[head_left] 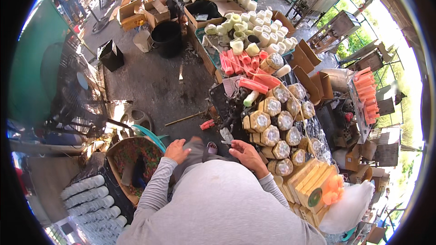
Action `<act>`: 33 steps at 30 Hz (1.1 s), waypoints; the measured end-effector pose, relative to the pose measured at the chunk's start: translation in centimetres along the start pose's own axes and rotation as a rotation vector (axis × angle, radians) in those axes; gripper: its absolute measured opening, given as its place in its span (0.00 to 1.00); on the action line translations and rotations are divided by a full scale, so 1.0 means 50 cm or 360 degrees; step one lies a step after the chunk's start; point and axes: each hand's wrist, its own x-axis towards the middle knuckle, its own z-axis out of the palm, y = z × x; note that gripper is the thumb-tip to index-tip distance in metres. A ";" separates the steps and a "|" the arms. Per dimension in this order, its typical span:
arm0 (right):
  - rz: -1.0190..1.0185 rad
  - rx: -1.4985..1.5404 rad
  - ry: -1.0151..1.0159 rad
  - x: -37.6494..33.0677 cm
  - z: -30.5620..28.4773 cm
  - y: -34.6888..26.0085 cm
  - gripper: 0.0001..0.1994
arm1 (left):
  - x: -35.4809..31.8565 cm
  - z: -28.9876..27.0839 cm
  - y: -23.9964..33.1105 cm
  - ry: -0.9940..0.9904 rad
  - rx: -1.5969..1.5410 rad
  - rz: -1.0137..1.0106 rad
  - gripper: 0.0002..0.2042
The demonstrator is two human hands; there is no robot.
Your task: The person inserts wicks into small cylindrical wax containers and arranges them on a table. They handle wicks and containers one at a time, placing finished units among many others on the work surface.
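Note:
My left hand (178, 151) hovers beside my left thigh with its fingers loosely spread and nothing in it. To its left stands a carton (119, 154) of small coloured bits. My right hand (249, 158) is at the near edge of the work table, thumb and fingers apart. Just beyond its fingertips is a crumpled piece of clear plastic (226, 135); I cannot tell whether they touch. Right of that hand are stacked wooden hexagonal blocks (270, 135) with clear, shiny round ends.
Pink pieces (259, 78) and pale cylinders (272, 29) crowd the table farther up. A black bucket (166, 39) and open cartons (156, 9) stand on the floor ahead. Wooden slabs (306, 183) are stacked at right. Rows of clear cups (93, 202) lie at lower left.

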 end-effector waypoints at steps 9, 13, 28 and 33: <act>0.0127 0.0107 -0.0032 0.285 -0.086 -0.235 0.31 | 0.338 -0.192 -0.026 -0.0327 0.0229 -0.0069 0.32; -0.0066 -0.0211 0.0126 0.564 -0.094 -0.382 0.33 | 0.546 -0.302 -0.101 -0.0180 0.0117 0.0007 0.31; 0.0638 -0.1206 0.0776 1.636 -0.049 -0.719 0.40 | 1.577 -0.675 -0.141 -0.0217 -0.1850 -0.0477 0.34; 0.0765 -0.1119 0.0906 1.647 -0.063 -0.740 0.40 | 1.691 -0.651 -0.088 -0.0409 -0.2380 -0.0716 0.25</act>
